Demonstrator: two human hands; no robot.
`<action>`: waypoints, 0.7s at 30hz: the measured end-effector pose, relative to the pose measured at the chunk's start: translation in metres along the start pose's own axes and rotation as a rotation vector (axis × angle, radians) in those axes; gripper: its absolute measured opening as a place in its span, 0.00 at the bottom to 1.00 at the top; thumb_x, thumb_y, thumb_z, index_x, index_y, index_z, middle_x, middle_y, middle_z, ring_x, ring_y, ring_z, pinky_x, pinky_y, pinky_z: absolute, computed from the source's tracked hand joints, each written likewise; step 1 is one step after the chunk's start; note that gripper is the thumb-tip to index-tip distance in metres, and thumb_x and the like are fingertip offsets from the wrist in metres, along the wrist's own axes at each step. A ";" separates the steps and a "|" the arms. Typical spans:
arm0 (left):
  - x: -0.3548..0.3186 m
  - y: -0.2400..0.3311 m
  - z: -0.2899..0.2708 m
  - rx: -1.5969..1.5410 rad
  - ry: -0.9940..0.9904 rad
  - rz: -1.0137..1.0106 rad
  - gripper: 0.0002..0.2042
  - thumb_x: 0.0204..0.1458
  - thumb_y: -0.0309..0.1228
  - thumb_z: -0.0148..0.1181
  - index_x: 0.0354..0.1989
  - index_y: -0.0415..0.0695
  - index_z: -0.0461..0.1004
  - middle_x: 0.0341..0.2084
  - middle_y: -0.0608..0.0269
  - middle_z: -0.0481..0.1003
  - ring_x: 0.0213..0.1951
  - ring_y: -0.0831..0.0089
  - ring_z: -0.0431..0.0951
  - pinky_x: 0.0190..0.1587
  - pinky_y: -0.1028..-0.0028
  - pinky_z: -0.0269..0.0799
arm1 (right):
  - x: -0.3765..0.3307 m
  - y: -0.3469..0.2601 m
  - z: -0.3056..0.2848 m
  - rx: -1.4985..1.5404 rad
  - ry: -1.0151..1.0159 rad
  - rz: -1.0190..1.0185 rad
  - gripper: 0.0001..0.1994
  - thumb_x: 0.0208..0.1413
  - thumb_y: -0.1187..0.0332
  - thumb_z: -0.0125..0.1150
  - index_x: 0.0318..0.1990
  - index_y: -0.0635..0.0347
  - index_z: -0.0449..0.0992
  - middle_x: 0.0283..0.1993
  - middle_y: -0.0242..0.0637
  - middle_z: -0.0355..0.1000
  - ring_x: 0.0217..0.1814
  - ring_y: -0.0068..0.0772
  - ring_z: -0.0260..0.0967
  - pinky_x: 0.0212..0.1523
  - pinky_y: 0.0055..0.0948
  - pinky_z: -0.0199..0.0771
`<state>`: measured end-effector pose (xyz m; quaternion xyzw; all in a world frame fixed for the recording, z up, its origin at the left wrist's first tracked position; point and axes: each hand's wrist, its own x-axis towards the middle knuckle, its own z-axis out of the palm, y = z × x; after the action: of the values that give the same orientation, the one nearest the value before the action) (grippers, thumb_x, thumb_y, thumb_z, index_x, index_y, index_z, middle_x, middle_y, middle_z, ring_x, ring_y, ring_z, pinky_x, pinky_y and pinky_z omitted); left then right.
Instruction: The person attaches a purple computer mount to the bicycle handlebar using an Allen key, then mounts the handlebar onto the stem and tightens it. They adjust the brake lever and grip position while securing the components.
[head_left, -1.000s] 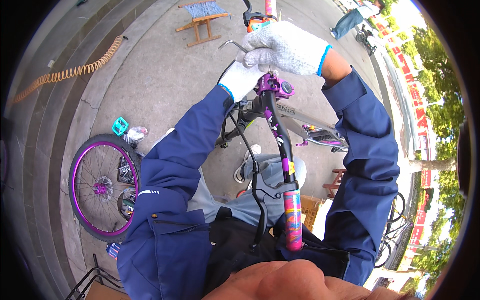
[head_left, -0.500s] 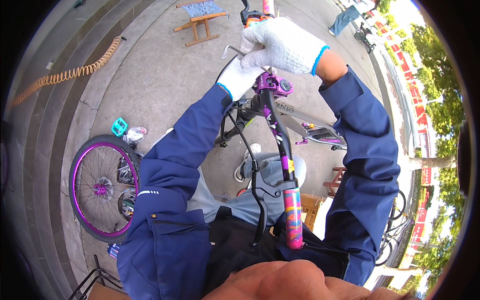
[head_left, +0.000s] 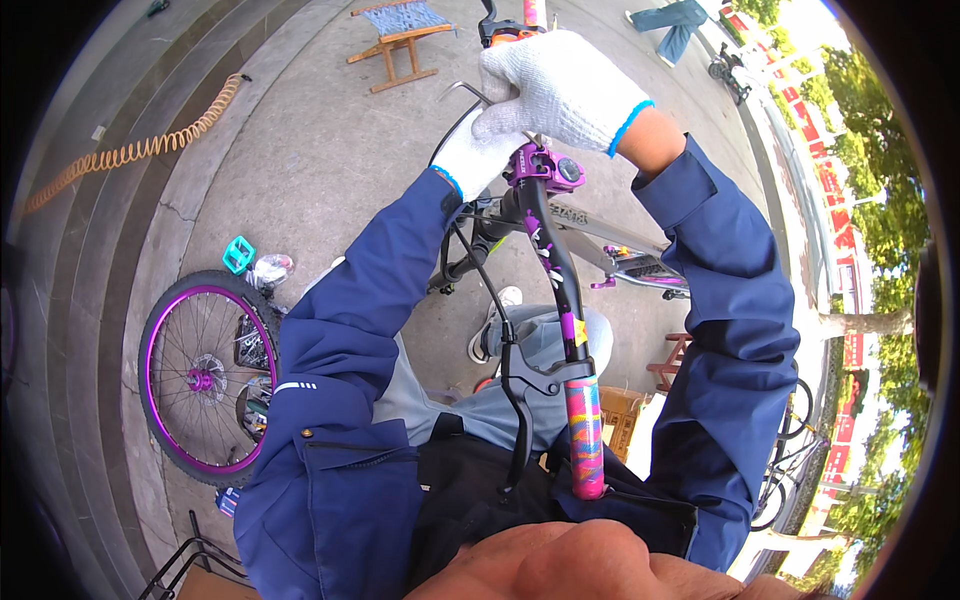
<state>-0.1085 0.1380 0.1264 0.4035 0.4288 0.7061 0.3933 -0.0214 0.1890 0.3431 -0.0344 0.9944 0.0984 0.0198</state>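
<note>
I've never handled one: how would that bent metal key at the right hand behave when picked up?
The bent metal key likely feels stiff, as its exposed end looks like a rod with a firm bend. It is probably light, being so thin. Its narrow, smooth-looking shaft might turn a little within the gloved right hand.

The right hand (head_left: 565,92), in a white knit glove, gripped a bent hex key (head_left: 462,88) just above the gloved left hand (head_left: 478,157), near the purple handlebar stem (head_left: 530,166). The black handlebar (head_left: 567,287) ended in a multicoloured grip (head_left: 586,440). A purple-rimmed bicycle wheel (head_left: 201,381) and turquoise pedal (head_left: 240,254) lay leftward; a folding stool (head_left: 403,18) stood beyond.
</note>
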 end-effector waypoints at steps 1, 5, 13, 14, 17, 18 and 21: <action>0.000 0.003 0.003 0.020 0.019 0.004 0.21 0.73 0.29 0.58 0.72 0.41 0.72 0.56 0.58 0.83 0.55 0.72 0.84 0.60 0.70 0.81 | 0.001 -0.003 0.001 -0.091 -0.031 0.073 0.13 0.67 0.60 0.75 0.52 0.56 0.84 0.42 0.45 0.84 0.42 0.50 0.83 0.49 0.43 0.84; -0.003 0.008 0.008 0.025 0.080 0.080 0.21 0.73 0.30 0.60 0.71 0.40 0.70 0.56 0.58 0.83 0.54 0.74 0.84 0.59 0.70 0.81 | -0.005 -0.004 0.001 0.271 0.054 -0.035 0.14 0.65 0.60 0.77 0.50 0.57 0.84 0.40 0.45 0.83 0.41 0.51 0.81 0.47 0.43 0.83; -0.003 0.016 0.009 -0.032 0.012 0.072 0.17 0.73 0.27 0.59 0.68 0.39 0.72 0.52 0.60 0.83 0.51 0.73 0.84 0.56 0.71 0.82 | -0.005 0.007 0.004 0.157 0.073 -0.039 0.17 0.60 0.58 0.80 0.50 0.58 0.86 0.41 0.46 0.83 0.43 0.52 0.82 0.48 0.42 0.83; -0.004 0.021 0.010 -0.007 0.041 0.033 0.17 0.73 0.27 0.59 0.67 0.39 0.72 0.52 0.60 0.83 0.51 0.73 0.84 0.56 0.71 0.82 | -0.004 0.007 0.005 0.129 0.026 0.014 0.17 0.60 0.58 0.81 0.50 0.58 0.86 0.41 0.46 0.83 0.44 0.53 0.82 0.48 0.42 0.83; -0.013 0.035 0.013 -0.021 0.030 0.010 0.17 0.73 0.27 0.59 0.67 0.39 0.72 0.51 0.61 0.83 0.50 0.75 0.84 0.54 0.72 0.82 | -0.004 0.007 0.006 0.185 0.200 -0.170 0.18 0.63 0.58 0.78 0.54 0.58 0.86 0.45 0.45 0.85 0.47 0.49 0.85 0.51 0.40 0.84; -0.014 0.039 0.013 0.035 0.018 0.000 0.17 0.74 0.27 0.58 0.67 0.39 0.72 0.50 0.62 0.83 0.50 0.74 0.84 0.55 0.72 0.82 | -0.006 0.008 0.005 0.228 0.227 -0.161 0.17 0.65 0.58 0.76 0.54 0.59 0.86 0.46 0.45 0.85 0.48 0.48 0.85 0.51 0.40 0.84; -0.016 0.043 0.015 0.038 0.010 -0.008 0.16 0.75 0.29 0.56 0.68 0.39 0.72 0.51 0.61 0.82 0.52 0.72 0.84 0.57 0.72 0.83 | -0.013 0.007 0.001 0.526 0.238 -0.072 0.15 0.71 0.61 0.70 0.56 0.61 0.86 0.48 0.45 0.87 0.47 0.42 0.87 0.52 0.38 0.85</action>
<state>-0.0980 0.1144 0.1671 0.4057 0.4457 0.6984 0.3861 -0.0090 0.1966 0.3443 -0.0745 0.9792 -0.1685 -0.0855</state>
